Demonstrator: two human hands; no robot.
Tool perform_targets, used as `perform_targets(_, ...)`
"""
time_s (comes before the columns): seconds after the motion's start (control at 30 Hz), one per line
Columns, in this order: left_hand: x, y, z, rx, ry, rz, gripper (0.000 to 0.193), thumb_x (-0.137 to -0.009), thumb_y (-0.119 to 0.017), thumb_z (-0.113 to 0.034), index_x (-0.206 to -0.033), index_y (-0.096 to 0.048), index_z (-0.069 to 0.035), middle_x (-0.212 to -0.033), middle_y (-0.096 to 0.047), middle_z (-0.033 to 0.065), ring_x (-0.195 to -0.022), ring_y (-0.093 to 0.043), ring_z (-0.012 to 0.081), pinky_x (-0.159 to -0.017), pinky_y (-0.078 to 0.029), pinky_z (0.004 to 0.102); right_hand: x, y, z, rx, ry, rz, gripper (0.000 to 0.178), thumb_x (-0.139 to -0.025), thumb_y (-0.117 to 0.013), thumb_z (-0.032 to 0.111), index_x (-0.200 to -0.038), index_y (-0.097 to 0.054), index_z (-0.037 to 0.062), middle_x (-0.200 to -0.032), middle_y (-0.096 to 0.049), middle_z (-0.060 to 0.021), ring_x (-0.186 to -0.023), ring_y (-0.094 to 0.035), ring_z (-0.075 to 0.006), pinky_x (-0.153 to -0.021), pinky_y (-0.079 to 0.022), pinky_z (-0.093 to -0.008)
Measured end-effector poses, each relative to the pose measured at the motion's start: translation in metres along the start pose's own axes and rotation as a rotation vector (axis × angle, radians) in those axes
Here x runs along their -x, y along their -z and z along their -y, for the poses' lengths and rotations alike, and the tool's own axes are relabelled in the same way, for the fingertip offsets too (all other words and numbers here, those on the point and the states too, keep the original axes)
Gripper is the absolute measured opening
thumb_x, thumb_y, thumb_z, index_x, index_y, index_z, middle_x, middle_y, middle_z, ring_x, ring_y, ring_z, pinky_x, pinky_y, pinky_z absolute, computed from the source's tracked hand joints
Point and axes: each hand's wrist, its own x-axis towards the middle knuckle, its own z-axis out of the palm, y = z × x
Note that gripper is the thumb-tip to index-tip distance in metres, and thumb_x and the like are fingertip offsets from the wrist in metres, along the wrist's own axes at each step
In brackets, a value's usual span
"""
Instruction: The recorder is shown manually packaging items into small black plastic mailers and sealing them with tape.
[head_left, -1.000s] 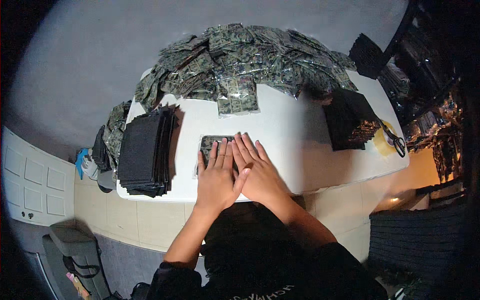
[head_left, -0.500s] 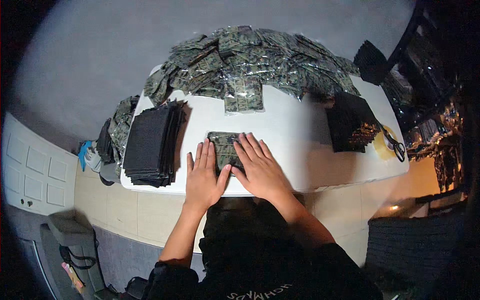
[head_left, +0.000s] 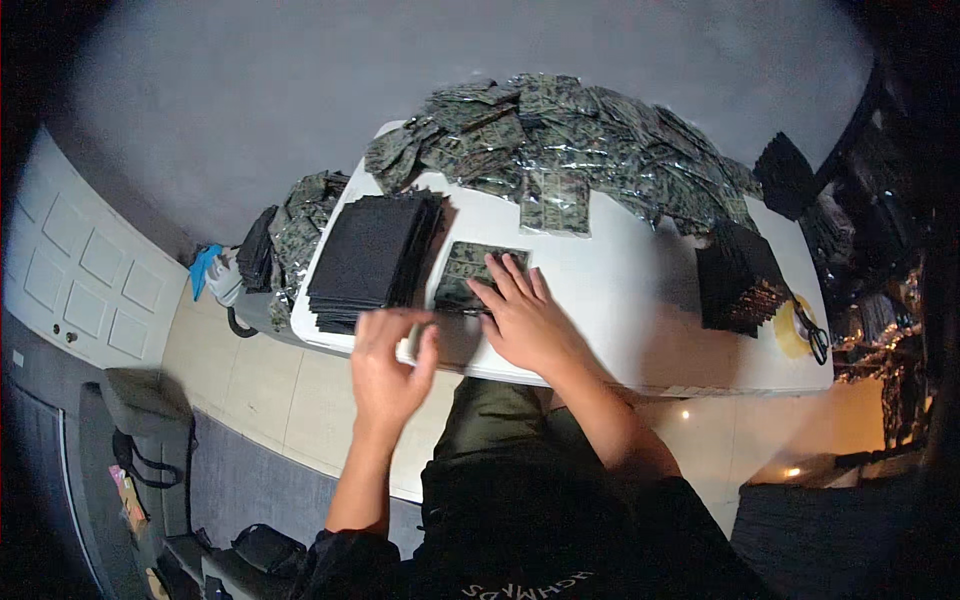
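Note:
A folded camouflage cloth piece (head_left: 462, 263) with a dark lower part lies near the table's front edge, right of a stack of black flat sheets (head_left: 365, 245). My right hand (head_left: 530, 320) rests on its right side, fingers spread and flat. Just in front of the black stack hovers my left hand (head_left: 388, 365), a little smeared by motion. Its fingers bend to the right, the thumb stands apart, and nothing shows in it. Whether its fingertips touch the stack I cannot tell.
Plastic-wrapped camouflage packets (head_left: 600, 140) heap along the far side of the white table (head_left: 620, 290), one packet (head_left: 555, 203) lying in front. At the right are another black stack (head_left: 735, 275), a tape roll (head_left: 790, 330) and scissors (head_left: 818, 345). More packets (head_left: 305, 225) sit beyond the left edge.
My left hand has lifted off the camouflage piece and moved toward the black stack's front. My right hand stays on the piece, which now sits slightly tilted. The whole view has shifted.

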Motion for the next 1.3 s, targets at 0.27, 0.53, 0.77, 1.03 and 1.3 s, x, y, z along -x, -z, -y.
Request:
perform_targets(0.27,-0.025,0.002,0.061,-0.304,0.126,-0.088,0.017,-0.091,-0.083,-0.018,-0.097,-0.078,-0.003,-0.093,-0.070,0.0154,-0.093,-0.065,0.0392,-0.084,-0.052,0.0491,-0.006,-0.007,0.043,-0.655,0.098,-0.220,0.042,-0.099,-0.075,0.012,-0.140,-0.068,0.0108,-0.157,-0.054,-0.0180,-0.143,-0.056,-0.0421,-0.118,-0.048,-0.0491)
perform_targets(0.53,-0.029,-0.001,0.071,-0.317,0.054,-0.072,0.012,-0.091,-0.081,-0.012,-0.094,-0.076,-0.001,-0.090,-0.068,0.0160,-0.086,-0.064,0.0398,-0.079,-0.053,0.0507,-0.003,-0.017,0.038,-0.736,0.085,-0.175,0.045,-0.096,-0.078,0.014,-0.140,-0.066,0.0112,-0.150,-0.057,-0.0166,-0.141,-0.058,-0.0409,-0.119,-0.047,-0.0524)
perform_targets(0.77,-0.033,0.004,0.016,0.377,0.143,-0.158,0.003,-0.102,-0.067,0.001,-0.100,-0.066,0.003,-0.105,-0.072,0.0135,-0.098,-0.070,0.0217,-0.091,-0.054,0.0335,0.004,0.017,0.052,-0.839,0.119,-0.319,0.085,-0.083,-0.091,0.017,-0.157,-0.051,0.0050,-0.153,-0.055,-0.0205,-0.141,-0.058,-0.0397,-0.119,-0.048,-0.0471)
perform_targets(1.03,-0.034,-0.037,-0.032,0.772,0.088,0.095,0.005,-0.104,-0.067,-0.003,-0.105,-0.071,0.000,-0.117,-0.076,0.0134,-0.109,-0.070,0.0216,-0.098,-0.053,0.0338,0.043,0.001,0.013,-0.976,-0.371,-0.453,0.027,-0.105,-0.074,0.021,-0.114,-0.072,-0.0037,-0.091,-0.076,-0.0226,-0.086,-0.077,-0.0345,-0.081,-0.058,-0.0448)
perform_targets(1.3,-0.033,-0.098,0.012,1.064,0.516,0.181,0.028,-0.104,-0.077,-0.009,-0.130,-0.070,-0.001,-0.107,-0.070,-0.0011,-0.096,-0.063,0.0059,-0.086,-0.050,0.0226,0.085,0.049,-0.074,-1.118,-0.471,-0.389,0.024,-0.107,-0.074,0.025,-0.110,-0.074,0.0014,-0.087,-0.070,0.0017,-0.078,-0.061,-0.0094,-0.072,-0.052,-0.0332)
